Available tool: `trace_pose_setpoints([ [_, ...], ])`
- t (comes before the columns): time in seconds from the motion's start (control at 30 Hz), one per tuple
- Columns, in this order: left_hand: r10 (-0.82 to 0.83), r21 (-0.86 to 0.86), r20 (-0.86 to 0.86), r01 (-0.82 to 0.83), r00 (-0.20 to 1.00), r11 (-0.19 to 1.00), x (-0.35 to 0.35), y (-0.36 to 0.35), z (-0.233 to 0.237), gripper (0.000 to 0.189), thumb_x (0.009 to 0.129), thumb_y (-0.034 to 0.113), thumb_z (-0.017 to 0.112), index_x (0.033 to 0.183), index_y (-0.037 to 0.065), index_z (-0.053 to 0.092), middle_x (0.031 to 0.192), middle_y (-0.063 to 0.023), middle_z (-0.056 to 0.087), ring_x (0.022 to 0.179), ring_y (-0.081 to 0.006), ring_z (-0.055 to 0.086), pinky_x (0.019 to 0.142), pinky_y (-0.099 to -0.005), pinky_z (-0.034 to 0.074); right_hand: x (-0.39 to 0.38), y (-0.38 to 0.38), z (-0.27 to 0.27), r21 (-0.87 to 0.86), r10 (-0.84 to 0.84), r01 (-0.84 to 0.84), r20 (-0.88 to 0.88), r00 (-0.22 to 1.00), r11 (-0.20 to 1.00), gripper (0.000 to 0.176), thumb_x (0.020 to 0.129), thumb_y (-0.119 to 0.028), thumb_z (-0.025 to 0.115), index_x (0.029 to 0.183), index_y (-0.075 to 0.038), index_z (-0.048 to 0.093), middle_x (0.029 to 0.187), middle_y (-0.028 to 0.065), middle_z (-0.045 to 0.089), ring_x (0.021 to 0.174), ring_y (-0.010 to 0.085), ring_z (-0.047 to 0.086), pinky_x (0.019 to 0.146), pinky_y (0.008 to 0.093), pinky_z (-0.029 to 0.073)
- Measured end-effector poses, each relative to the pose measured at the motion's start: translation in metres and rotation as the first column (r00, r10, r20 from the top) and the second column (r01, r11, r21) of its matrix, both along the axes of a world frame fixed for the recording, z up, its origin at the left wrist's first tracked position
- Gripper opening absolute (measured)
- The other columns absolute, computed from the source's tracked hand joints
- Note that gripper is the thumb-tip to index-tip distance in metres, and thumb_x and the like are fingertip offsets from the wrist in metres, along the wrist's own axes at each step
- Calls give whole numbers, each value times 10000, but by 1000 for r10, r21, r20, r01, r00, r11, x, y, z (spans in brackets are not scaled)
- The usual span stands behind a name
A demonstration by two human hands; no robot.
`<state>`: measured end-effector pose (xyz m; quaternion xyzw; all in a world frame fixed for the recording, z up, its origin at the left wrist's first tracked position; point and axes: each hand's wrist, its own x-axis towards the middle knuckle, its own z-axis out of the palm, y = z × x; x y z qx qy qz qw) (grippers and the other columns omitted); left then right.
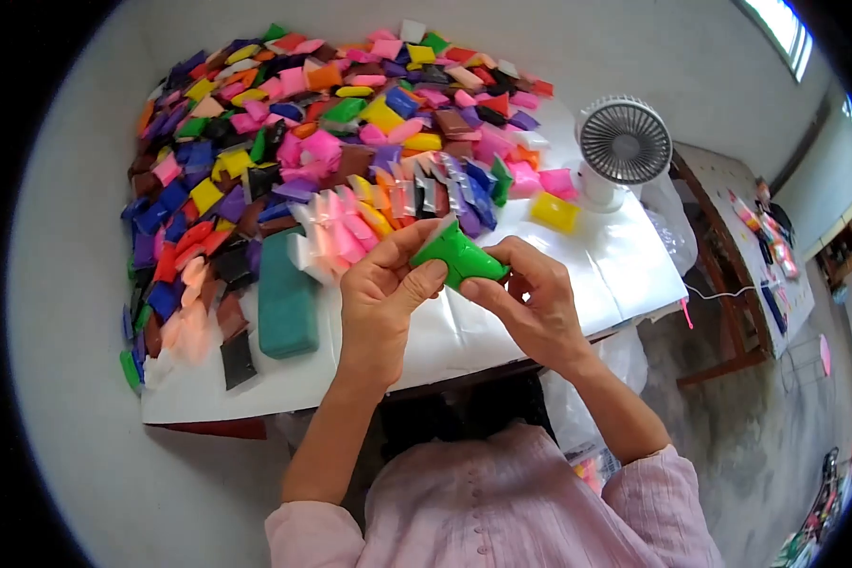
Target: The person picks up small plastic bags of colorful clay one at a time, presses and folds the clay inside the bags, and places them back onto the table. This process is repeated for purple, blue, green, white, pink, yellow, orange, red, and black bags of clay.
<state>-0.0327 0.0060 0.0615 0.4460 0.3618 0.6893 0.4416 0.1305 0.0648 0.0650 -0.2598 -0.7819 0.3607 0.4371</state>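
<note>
A shiny green packet in clear wrapping is held up between both hands over the front of the white table. My left hand pinches its left end between thumb and fingers. The right end is gripped by my right hand, thumb in front and fingers curled behind. Just beyond the hands stands a row of packets in pink, yellow, orange, black and blue. Left of my left hand lies a teal rectangular block. A single yellow packet rests beyond my right hand.
A large heap of coloured packets covers the table's back and left. A white fan stands at the back right. The table's white covering is shiny. A wooden side table with small items is at the right, with a white cable running to it.
</note>
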Motion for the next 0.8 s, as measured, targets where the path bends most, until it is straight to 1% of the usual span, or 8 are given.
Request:
trace_pose_setpoints([
  [0.07,-71,-72,-27,69,997,995,-2,6,1,368,873,112,661,1211,-15,589,1042,-23,653,878,-81,575,772,-226,434,6,4,-9,-29,-24,24,26,999,999,212,808,-156,738,882,14,635,706,61,550,563,123,478,520,268,388],
  [0.13,-124,-152,-35,118,992,981,-3,13,-1,352,868,124,667,1187,-12,604,1014,-21,654,868,-79,575,770,-226,429,9,5,-15,-20,-21,21,-12,1000,1000,202,815,-157,731,842,14,626,685,56,540,552,120,463,508,272,374],
  [0.23,-186,-135,18,187,982,973,-3,23,-12,287,858,128,679,1110,-3,641,942,-12,658,842,-76,570,759,-225,421,13,8,-23,-24,-18,17,-21,1000,1000,206,822,-169,726,830,12,627,672,51,538,546,116,458,500,274,368],
  [0.43,-114,-70,137,124,984,990,5,34,-32,103,858,87,670,932,16,665,839,4,648,761,-72,557,731,-229,430,15,12,-28,-167,-2,9,41,999,986,232,823,-208,723,845,9,645,662,35,547,554,102,452,495,264,356],
  [0.53,-86,-11,44,86,995,996,5,34,-37,64,856,64,665,900,18,656,830,0,643,748,-66,555,711,-226,436,11,13,-33,-202,10,-5,23,1000,979,230,820,-211,721,836,9,654,661,31,544,559,96,446,498,260,350],
  [0.63,-71,9,57,71,996,997,3,33,-44,75,845,56,676,903,11,658,830,-6,641,754,-65,559,711,-223,442,9,13,-36,-166,24,-19,26,999,986,228,812,-209,725,825,8,658,660,31,538,568,94,446,506,262,352],
  [0.77,-77,-119,85,86,993,989,6,26,-34,99,833,64,696,904,4,661,841,-19,648,773,-73,580,742,-223,454,9,16,-39,-120,52,-50,13,999,991,225,803,-206,730,825,6,657,660,33,534,578,99,450,513,273,353],
  [0.8,-73,-132,74,82,995,988,9,25,-31,105,832,70,700,904,3,662,843,-21,651,776,-75,584,747,-223,456,9,15,-38,-150,56,-50,35,998,987,234,810,-211,726,828,11,654,660,34,534,581,96,451,514,274,353],
])
